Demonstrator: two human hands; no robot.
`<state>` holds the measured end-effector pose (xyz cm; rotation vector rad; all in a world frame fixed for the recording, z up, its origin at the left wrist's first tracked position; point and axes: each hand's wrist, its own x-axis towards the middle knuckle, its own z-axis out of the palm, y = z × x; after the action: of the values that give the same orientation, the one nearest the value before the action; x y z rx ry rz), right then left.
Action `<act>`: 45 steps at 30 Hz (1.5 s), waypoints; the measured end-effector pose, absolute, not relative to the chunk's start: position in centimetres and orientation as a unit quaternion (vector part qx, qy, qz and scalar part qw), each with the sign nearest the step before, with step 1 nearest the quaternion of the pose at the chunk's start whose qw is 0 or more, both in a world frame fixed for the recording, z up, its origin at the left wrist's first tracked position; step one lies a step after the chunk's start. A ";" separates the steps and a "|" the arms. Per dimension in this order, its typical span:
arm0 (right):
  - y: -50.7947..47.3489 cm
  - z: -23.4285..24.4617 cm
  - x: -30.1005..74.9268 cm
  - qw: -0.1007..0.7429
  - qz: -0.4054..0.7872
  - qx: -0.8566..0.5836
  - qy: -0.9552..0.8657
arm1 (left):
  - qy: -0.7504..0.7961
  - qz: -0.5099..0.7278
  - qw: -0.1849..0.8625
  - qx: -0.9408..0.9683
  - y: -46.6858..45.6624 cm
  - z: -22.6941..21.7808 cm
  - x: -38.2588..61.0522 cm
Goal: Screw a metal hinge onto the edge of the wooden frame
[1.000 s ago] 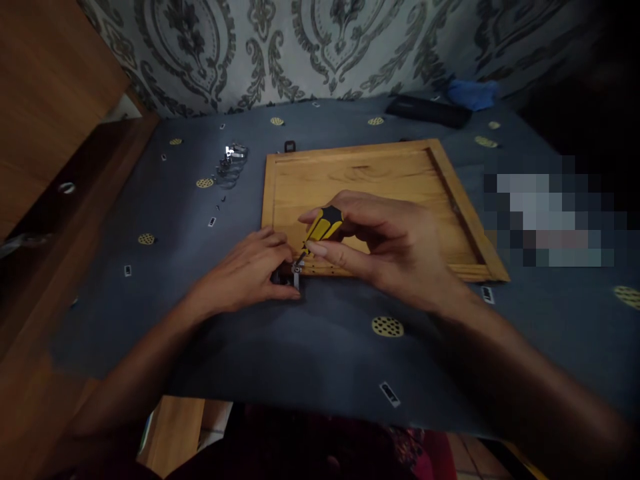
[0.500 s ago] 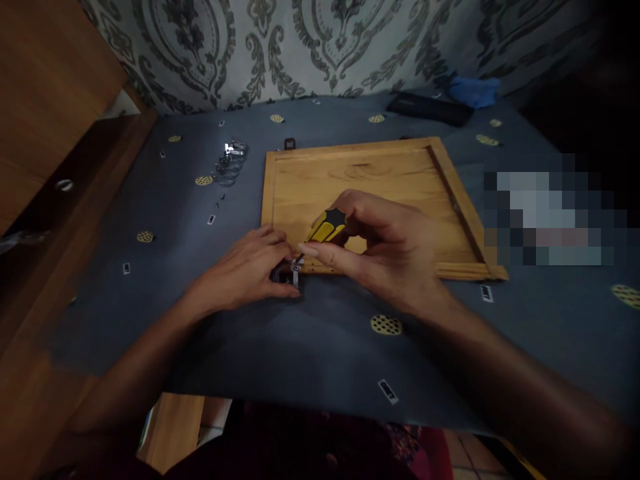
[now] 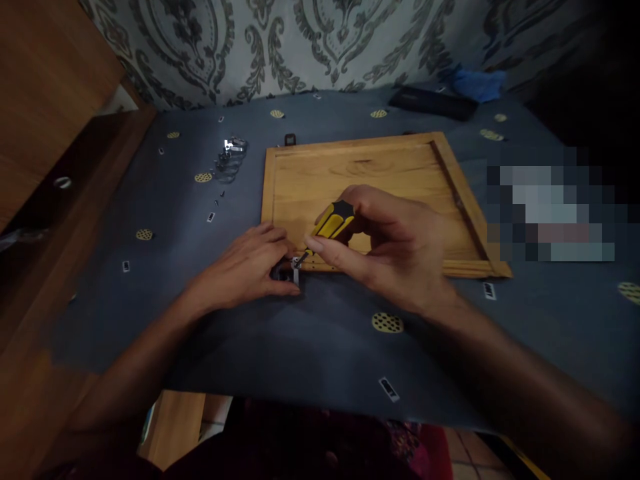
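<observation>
A framed wooden panel, like a cabinet door, lies flat on the dark cloth. At its near left edge sits a small metal hinge. My left hand is closed around the hinge and the panel's corner, thumb in front and fingers on top. My right hand grips a yellow and black screwdriver between thumb and fingers. The screwdriver slants down to the left, its tip at the hinge. Whether the tip sits in a screw head is too small to tell.
Shiny metal hardware is heaped at the back left, with tiny dark screws nearby. A black case and a blue cloth lie at the back right. Wooden furniture borders the left side; a patterned curtain hangs behind.
My right hand has shifted slightly up and right with the screwdriver, so more of its shaft shows. The left hand stays on the hinge. The view has moved a little.
</observation>
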<state>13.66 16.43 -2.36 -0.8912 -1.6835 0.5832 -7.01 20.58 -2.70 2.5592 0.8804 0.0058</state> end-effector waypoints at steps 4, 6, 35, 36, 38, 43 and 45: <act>16.4 -2.3 13.7 0.540 0.241 -0.379 -0.712 | 0.311 0.008 0.216 0.926 20.6 -2.8 -7.0; 16.3 -2.3 13.7 0.538 0.242 -0.383 -0.711 | 0.314 0.001 0.213 0.925 20.5 -2.7 -7.0; 16.0 -2.0 14.3 0.493 0.222 -0.349 -0.766 | 0.306 -0.009 0.212 0.928 20.6 -2.8 -7.0; 16.0 -1.9 14.3 0.489 0.217 -0.346 -0.771 | 0.305 -0.012 0.215 0.928 20.6 -2.8 -7.0; 16.0 -1.8 14.5 0.477 0.208 -0.347 -0.780 | 0.304 -0.011 0.217 0.927 20.6 -2.7 -7.0; 16.0 -1.4 14.8 0.449 0.224 -0.350 -0.791 | 0.291 -0.007 0.220 0.931 20.4 -2.4 -7.0; 15.9 -1.3 14.8 0.444 0.237 -0.342 -0.793 | 0.277 0.002 0.221 0.935 20.4 -2.5 -7.0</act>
<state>14.84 15.94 -1.30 -0.8476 -1.9668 0.5881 -6.99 20.44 -2.46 2.5854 0.7644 0.0051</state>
